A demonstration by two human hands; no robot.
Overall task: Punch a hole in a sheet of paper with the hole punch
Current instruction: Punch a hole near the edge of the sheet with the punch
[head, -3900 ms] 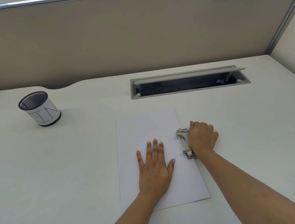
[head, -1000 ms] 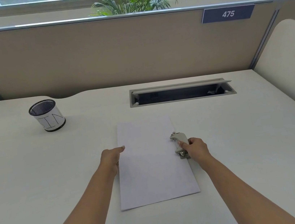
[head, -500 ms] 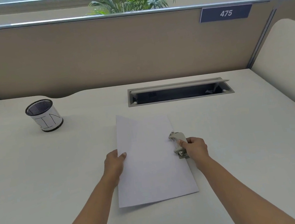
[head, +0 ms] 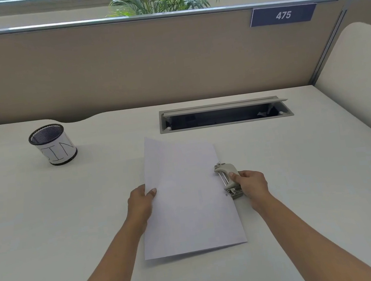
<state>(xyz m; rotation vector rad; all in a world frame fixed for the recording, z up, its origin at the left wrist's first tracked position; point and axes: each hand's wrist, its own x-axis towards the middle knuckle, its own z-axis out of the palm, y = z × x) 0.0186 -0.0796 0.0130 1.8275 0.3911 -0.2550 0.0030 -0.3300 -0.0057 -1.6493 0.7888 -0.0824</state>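
A white sheet of paper (head: 188,199) is in the middle of the white desk (head: 47,219), its left edge lifted off the surface. My left hand (head: 139,204) pinches that left edge, thumb on top. A grey hole punch (head: 228,178) stands at the sheet's right edge. My right hand (head: 253,186) grips the punch from the right side, thumb on its handle. A small dark dot shows on the paper near the punch's lower end.
A black mesh pen cup (head: 52,144) with a white label stands at the back left. An open cable tray (head: 224,113) is set into the desk behind the paper. A beige partition (head: 145,62) closes the back, and a curved panel (head: 362,82) the right.
My left hand went from lying flat on the sheet to pinching its left edge and lifting it. My right hand went from pressing on top of the punch to gripping its side.
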